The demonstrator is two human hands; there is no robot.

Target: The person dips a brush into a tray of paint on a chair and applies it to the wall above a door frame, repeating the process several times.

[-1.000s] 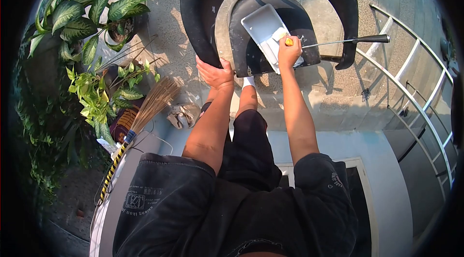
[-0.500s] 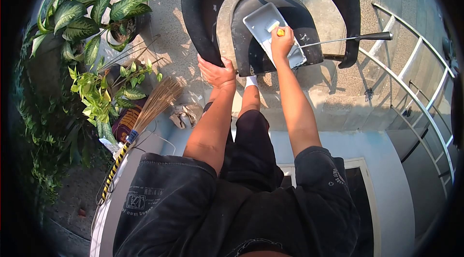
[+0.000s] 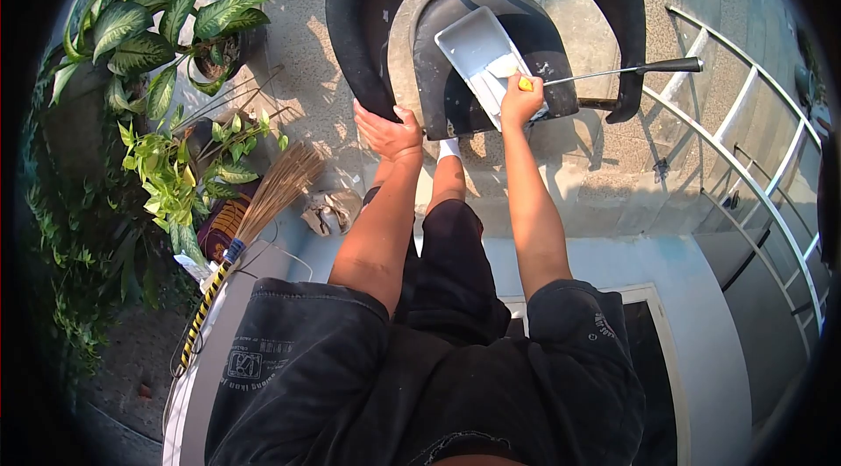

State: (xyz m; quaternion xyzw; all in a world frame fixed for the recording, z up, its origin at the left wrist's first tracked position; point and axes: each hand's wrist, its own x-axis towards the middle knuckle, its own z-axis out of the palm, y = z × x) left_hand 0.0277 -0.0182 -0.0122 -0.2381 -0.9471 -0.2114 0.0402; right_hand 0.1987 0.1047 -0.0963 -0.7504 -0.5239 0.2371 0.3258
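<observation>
My right hand [image 3: 522,102] is closed around a paintbrush [image 3: 526,84] with a yellow handle. Its pale bristles sit inside a white paint tray [image 3: 469,31], over the tray's nearer half. That tray lies slanted on the seat of a black chair [image 3: 552,37]. My left hand [image 3: 389,133] is at the near end of the chair's left armrest, touching it, with fingers stretched out and thumb apart. Just beyond my right hand, a thin metal rod with a black handle [image 3: 670,66] reaches out over the right armrest; its other end is hidden.
Potted leafy plants [image 3: 123,28] line the left side. A stick broom [image 3: 280,190] with a yellow-and-black handle leans below them, beside a crumpled bag [image 3: 331,212]. On the right stands a white metal frame [image 3: 731,120]. A pale ledge [image 3: 613,251] runs below the chair.
My right hand has drawn the brush back toward me and slightly right within the tray. My left hand remains at the armrest, and the view has shifted slightly.
</observation>
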